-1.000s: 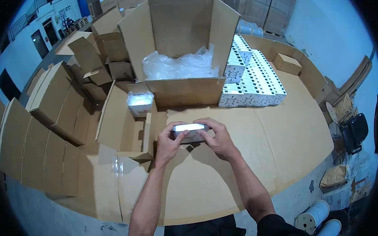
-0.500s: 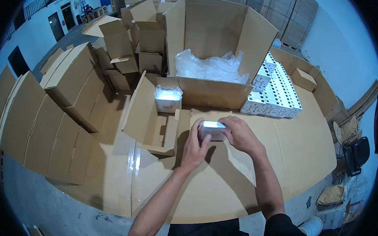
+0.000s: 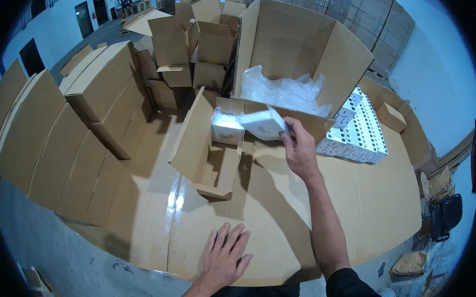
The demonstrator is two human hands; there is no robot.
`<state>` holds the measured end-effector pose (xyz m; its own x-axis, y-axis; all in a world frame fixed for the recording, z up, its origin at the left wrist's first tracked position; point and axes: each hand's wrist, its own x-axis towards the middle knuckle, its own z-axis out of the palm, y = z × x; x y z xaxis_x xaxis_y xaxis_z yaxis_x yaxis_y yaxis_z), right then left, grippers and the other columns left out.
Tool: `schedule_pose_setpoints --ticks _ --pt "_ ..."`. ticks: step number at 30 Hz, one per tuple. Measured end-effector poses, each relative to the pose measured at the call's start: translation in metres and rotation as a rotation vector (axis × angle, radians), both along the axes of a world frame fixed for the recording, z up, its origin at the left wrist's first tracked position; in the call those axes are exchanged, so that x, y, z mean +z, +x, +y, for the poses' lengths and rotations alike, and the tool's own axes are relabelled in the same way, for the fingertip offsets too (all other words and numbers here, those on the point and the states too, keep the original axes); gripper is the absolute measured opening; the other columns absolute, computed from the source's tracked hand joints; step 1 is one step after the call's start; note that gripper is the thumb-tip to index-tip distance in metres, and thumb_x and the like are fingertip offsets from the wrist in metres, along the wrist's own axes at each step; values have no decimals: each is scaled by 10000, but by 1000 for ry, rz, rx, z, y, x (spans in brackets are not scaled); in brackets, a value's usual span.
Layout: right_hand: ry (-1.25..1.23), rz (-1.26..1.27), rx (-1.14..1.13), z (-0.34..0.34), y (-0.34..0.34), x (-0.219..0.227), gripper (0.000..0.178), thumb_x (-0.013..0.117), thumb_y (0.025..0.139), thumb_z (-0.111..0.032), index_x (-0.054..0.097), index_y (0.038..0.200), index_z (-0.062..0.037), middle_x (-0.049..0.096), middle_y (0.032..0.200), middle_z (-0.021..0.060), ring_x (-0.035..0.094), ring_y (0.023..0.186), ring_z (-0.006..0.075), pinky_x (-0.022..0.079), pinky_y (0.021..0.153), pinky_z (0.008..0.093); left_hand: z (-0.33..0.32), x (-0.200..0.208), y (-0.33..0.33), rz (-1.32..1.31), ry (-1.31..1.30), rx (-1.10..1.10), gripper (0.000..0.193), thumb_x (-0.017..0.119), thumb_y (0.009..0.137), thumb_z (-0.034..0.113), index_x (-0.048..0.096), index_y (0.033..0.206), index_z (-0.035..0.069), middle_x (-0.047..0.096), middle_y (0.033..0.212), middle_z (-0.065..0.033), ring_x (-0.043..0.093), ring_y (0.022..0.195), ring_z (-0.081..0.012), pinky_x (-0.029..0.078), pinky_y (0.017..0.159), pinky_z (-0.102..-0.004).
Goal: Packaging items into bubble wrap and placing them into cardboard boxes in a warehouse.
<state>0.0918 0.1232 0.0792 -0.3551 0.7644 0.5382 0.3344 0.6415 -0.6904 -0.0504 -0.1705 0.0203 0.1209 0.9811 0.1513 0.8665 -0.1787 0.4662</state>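
My right hand (image 3: 300, 150) grips one end of a small white box (image 3: 263, 123), held tilted in the air just right of the open carton. Inside that narrow brown carton (image 3: 227, 174), a white package in clear plastic wrap (image 3: 227, 128) sits at the far end. The carton's near part shows bare cardboard. My left hand (image 3: 224, 255) lies flat near the front edge of the cardboard-covered table (image 3: 276, 246), fingers spread, holding nothing.
A large open carton (image 3: 296, 37) with clear plastic bags (image 3: 283, 89) stands behind. Stacked white boxes with dark marks (image 3: 358, 135) are at right, near a small brown box (image 3: 392, 117). Rows of brown cartons (image 3: 52, 145) line the left; open cartons (image 3: 168, 42) are piled at the back.
The white box, earlier between both hands over the table, has risen toward the open carton in my right hand. My left hand has let go and moved down to the table's front edge.
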Motion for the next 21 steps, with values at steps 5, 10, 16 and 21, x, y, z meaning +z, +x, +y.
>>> schedule_pose_setpoints --ticks 5,10,16,21 --pt "-203 234 203 12 -40 -16 257 534 1014 8 508 1268 30 659 1090 107 627 1020 139 524 901 295 -1 -7 -2 -45 36 17 532 695 894 312 583 1367 94 491 1481 -121 427 1373 -383 324 1138 -569" --pt "-196 139 223 15 -51 -22 231 548 1004 -18 510 1227 35 674 1057 168 662 962 186 563 845 349 2 -9 -1 -73 44 7 500 709 883 294 603 1329 95 518 1444 -119 435 1363 -376 329 1128 -574" --pt "-164 -58 200 16 -50 -5 313 566 967 2 536 1276 -35 656 1057 191 678 918 264 565 837 409 3 -7 -2 -91 33 7 493 703 886 284 600 1334 106 508 1452 -118 428 1365 -376 326 1129 -575" --pt "0 -91 270 15 -58 7 429 560 933 59 567 1327 -111 655 1164 157 669 1043 255 583 820 382 5 -9 -2 -110 40 0 482 707 880 277 604 1320 109 511 1445 -115 429 1361 -375 329 1127 -574"
